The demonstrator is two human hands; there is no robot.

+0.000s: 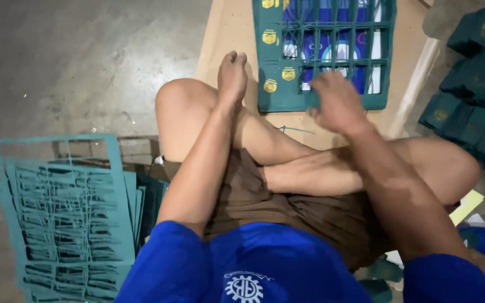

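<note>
Right hand fingers curled on green sheet

Right hand rests on green die-cut sheet, left hand beside it.

A green die-cut card sheet with yellow round emblems and blue printed panels lies ahead of my knees, my right hand on its near edge. Dark green boxes with gold emblems are stacked at my right.
</note>
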